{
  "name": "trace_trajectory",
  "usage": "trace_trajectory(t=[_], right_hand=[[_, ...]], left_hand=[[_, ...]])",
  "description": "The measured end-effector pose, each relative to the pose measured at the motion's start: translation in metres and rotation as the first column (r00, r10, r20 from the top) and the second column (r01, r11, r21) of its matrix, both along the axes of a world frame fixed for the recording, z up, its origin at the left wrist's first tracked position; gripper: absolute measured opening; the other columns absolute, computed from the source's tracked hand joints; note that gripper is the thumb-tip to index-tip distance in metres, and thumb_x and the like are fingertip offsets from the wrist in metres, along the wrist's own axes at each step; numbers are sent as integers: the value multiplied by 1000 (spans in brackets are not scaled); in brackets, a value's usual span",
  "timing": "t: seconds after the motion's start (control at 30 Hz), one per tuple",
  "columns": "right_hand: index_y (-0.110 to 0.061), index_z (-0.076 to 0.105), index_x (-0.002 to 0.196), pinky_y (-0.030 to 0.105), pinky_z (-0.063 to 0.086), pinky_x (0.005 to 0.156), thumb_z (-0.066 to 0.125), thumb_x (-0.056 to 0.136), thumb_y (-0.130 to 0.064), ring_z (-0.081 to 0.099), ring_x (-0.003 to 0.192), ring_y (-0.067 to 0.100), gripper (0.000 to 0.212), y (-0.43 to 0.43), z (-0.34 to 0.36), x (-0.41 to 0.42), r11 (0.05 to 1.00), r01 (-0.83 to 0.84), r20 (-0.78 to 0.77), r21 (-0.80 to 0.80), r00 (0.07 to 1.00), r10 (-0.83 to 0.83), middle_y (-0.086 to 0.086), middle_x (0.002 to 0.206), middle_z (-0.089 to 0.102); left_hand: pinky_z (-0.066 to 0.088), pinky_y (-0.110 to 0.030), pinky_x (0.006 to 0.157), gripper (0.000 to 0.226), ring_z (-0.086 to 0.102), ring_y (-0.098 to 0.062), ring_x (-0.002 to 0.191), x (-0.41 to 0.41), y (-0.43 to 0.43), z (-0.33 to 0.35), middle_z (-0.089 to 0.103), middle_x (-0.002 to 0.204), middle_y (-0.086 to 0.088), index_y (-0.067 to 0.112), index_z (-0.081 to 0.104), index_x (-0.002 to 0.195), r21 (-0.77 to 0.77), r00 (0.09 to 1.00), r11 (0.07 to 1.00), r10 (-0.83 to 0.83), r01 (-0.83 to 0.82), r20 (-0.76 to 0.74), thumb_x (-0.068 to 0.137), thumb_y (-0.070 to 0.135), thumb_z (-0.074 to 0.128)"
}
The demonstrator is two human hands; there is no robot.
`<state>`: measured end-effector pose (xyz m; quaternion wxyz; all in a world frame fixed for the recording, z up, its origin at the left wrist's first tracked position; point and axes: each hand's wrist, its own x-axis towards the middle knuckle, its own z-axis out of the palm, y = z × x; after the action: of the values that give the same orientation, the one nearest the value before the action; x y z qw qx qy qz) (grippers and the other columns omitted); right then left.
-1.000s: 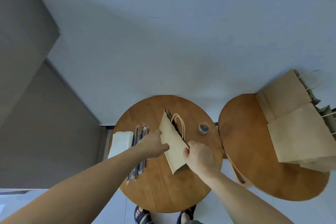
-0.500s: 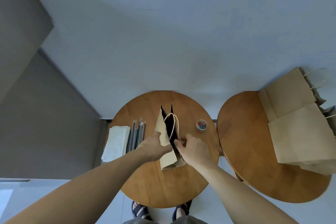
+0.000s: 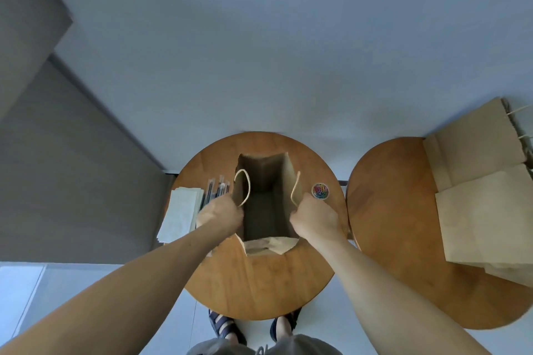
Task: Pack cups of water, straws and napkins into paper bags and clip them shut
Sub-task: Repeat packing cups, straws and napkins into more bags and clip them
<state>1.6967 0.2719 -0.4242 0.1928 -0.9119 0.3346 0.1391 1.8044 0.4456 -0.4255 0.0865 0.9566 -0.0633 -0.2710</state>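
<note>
A brown paper bag (image 3: 269,245) stands upright and wide open on the round wooden table (image 3: 253,282), and I look straight down into its dark inside, where nothing shows. My left hand (image 3: 220,215) grips the bag's left rim beside one string handle. My right hand (image 3: 314,217) grips the right rim beside the other handle. Wrapped straws (image 3: 217,190) lie left of the bag, partly behind my left hand. A stack of white napkins (image 3: 180,215) lies at the table's left edge. A small round tub of coloured clips (image 3: 320,191) sits right of the bag. No cup is in view.
A second round wooden table (image 3: 389,239) stands close on the right, carrying a pile of flat paper bags (image 3: 484,210). A pale wall rises behind both tables. My feet in sandals (image 3: 225,327) stand under the near edge.
The bag was flat and on edge a second ago. My hands have pulled its two sides apart, and it now stands fully open on the table.
</note>
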Motion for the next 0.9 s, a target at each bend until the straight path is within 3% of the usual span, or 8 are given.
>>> trace_trajectory(t=[0.2,0.37,0.47,0.53,0.6,0.7,0.8,0.9], right_hand=[[-30,51,87,20,34,46,57,92,-38,51,59,6,11,-18,-2,-31,996,62,-32,-61,997,-65,-13,70,53],[-33,48,85,17,31,45,55,92,-47,49,56,4,17,6,-2,-36,1000,2,-12,-17,1000,-3,-16,70,51],[-29,51,93,17,32,45,51,90,-59,50,57,4,30,12,2,-36,999,-44,-39,26,998,45,-16,73,52],[-28,52,109,18,32,47,49,84,-71,54,67,5,49,12,9,-35,997,-55,-55,60,997,59,-14,89,61],[-28,47,128,20,38,54,48,77,-80,63,92,13,72,10,16,-35,993,-60,-63,99,996,66,-9,115,63],[-29,34,145,33,54,85,50,73,-82,56,124,22,91,8,32,-31,978,-73,-69,197,994,88,-5,143,51],[-30,26,150,42,47,103,56,77,-74,47,135,24,91,6,55,-24,946,-112,-16,303,992,122,-4,154,40],[-26,25,153,45,38,111,57,83,-67,37,142,23,87,2,83,-9,934,-172,111,314,983,143,-3,158,33]], left_hand=[[57,-25,56,20,66,-15,60,10,28,2,63,73,-1,19,55,80,59,1000,998,12,-14,26,98,24,47],[59,-30,70,23,64,-12,71,-16,21,-9,61,86,5,23,53,109,-67,999,997,-46,45,-22,96,41,53],[57,-27,68,61,65,-12,80,-21,17,-10,62,103,5,28,34,138,-159,994,983,-97,87,-57,89,52,59],[54,-28,72,88,66,-19,103,-20,14,-5,57,133,2,33,14,150,-200,990,972,-131,120,-42,82,60,63],[54,-35,84,98,56,-26,125,-16,12,3,38,154,2,37,6,150,-257,989,956,-146,140,-4,77,65,65],[47,-46,100,102,43,-28,138,-7,8,19,26,160,1,42,5,149,-312,982,932,-182,186,41,71,71,64],[43,-54,107,101,41,-27,139,0,2,39,26,160,3,43,7,149,-360,973,904,-213,230,87,68,79,54],[40,-50,109,90,40,-25,139,13,-3,59,28,159,3,38,13,151,-371,969,899,-179,232,172,78,79,45]])
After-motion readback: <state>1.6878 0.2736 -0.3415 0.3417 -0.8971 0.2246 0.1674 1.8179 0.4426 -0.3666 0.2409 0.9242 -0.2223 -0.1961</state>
